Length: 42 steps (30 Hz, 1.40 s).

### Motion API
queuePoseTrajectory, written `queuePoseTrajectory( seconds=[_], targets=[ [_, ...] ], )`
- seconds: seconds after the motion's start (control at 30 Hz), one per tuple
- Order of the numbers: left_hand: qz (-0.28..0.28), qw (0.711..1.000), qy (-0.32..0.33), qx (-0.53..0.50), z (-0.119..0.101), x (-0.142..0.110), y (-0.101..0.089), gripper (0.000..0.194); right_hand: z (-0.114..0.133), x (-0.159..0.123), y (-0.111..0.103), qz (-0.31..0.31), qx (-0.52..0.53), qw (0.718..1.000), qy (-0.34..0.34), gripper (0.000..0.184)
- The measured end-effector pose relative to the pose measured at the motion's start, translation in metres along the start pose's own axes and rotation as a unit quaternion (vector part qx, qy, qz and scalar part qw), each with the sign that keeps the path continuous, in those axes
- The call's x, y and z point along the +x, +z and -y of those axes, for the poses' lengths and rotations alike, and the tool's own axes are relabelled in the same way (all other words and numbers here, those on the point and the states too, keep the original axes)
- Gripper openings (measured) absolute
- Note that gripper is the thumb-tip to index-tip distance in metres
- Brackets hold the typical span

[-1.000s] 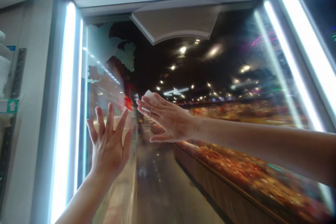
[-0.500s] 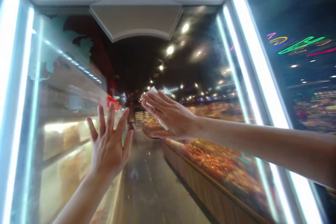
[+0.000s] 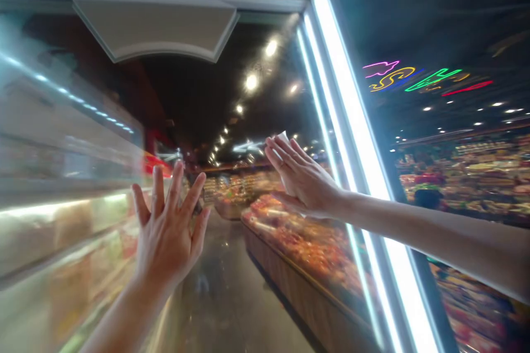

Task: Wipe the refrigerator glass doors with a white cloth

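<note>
My left hand [image 3: 168, 231] is spread flat with its fingers apart, facing what looks like a clear glass pane [image 3: 194, 105]; it holds nothing. To its right, my right hand [image 3: 300, 179] lies flat and slanted, palm away from me. Beneath its fingers is a white wipe [image 3: 283, 135], of which only a corner and a sliver below the palm show. Most of the wipe is hidden by the hand. Whether the left palm touches the pane cannot be seen.
Bright light strips [image 3: 351, 99] run down the right edge of the frame. A pale angled panel [image 3: 157, 27] hangs at the top. Beyond lie lit shelves [image 3: 83, 237], an aisle floor [image 3: 219, 298], a produce display [image 3: 306, 242] and neon signs [image 3: 433, 80].
My right hand has moved right with the wipe, away from my left hand. The view has turned right, so the frame and light strips sit further left. My left hand remains spread.
</note>
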<state>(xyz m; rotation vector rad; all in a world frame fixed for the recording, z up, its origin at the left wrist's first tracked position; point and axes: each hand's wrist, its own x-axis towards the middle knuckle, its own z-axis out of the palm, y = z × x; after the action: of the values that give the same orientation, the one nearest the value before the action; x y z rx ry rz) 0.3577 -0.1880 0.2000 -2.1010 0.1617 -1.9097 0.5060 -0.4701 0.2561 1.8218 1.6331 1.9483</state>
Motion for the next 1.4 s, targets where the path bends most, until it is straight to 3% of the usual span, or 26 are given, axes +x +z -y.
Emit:
queuePoseTrajectory(
  seconds=[0.1,0.2,0.27,0.37,0.5,0.6,0.73,0.87,1.03,1.13,1.27,1.4],
  targets=[
    [0.003,1.000,0.011,0.003,-0.008,0.005,0.002,0.071,-0.010,-0.014,-0.003,0.021,0.009,0.999,-0.036,0.100],
    [0.006,1.000,0.009,0.004,-0.014,0.010,0.003,0.067,-0.012,-0.020,-0.003,-0.014,0.000,1.000,0.017,0.096],
    [0.010,1.000,0.009,0.003,-0.015,0.012,0.003,0.064,-0.009,-0.021,-0.003,-0.016,0.002,0.999,0.029,0.095],
    [0.011,1.000,0.011,0.005,-0.013,0.010,0.002,0.063,0.002,-0.018,0.001,0.012,0.018,1.000,-0.014,0.098],
    [0.012,1.000,0.017,0.020,-0.003,0.001,-0.002,0.061,0.020,-0.006,0.009,-0.013,0.007,1.000,0.020,0.101],
    [0.019,0.999,0.013,0.027,0.009,-0.009,-0.008,0.063,0.037,0.008,0.015,0.005,0.024,1.000,-0.005,0.105],
    [0.032,0.999,0.006,0.031,0.028,-0.024,-0.018,0.066,0.063,0.028,0.024,-0.036,0.016,0.997,0.060,0.105],
    [0.049,0.998,0.013,0.030,0.050,-0.040,-0.028,0.068,0.091,0.048,0.035,0.003,0.066,0.998,0.001,0.109],
    [0.054,0.998,0.017,0.025,0.077,-0.056,-0.039,0.074,0.125,0.075,0.046,-0.048,0.058,0.993,0.088,0.102],
    [0.051,0.998,0.025,0.029,0.096,-0.064,-0.046,0.074,0.148,0.088,0.052,-0.018,0.072,0.997,0.026,0.105],
    [0.044,0.998,0.015,0.038,0.123,-0.077,-0.056,0.072,0.175,0.106,0.061,-0.040,0.037,0.996,0.073,0.103],
    [0.055,0.998,-0.011,0.023,0.142,-0.095,-0.062,0.068,0.198,0.125,0.070,-0.022,0.008,0.999,0.025,0.099]
  ],
)
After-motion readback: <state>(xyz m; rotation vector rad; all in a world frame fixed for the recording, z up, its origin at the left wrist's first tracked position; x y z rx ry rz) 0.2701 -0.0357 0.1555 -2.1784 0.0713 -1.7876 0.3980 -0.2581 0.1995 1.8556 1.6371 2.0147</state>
